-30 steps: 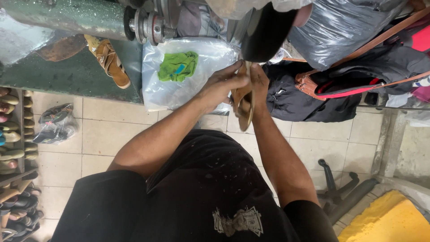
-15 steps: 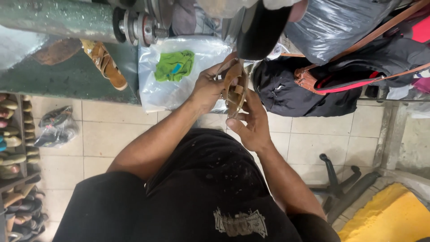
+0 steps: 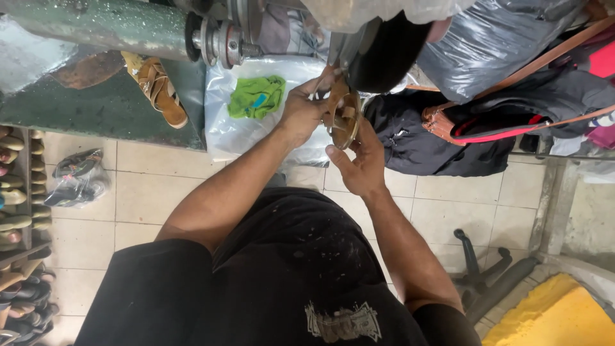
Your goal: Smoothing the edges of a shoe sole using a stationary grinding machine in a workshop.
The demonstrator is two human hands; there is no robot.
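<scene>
Both hands grip one tan sandal [image 3: 344,116] at upper centre: the left hand [image 3: 301,114] clasps its edge, the right hand [image 3: 360,165] cups it from below. It sits against the machine's dark wheel [image 3: 384,54], work apparently midway.

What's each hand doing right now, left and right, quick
Left hand: closed on the upper end of the tan sandal, holding it up to the machine.
Right hand: gripping the same sandal from below, fingers curled round its edge.
</scene>
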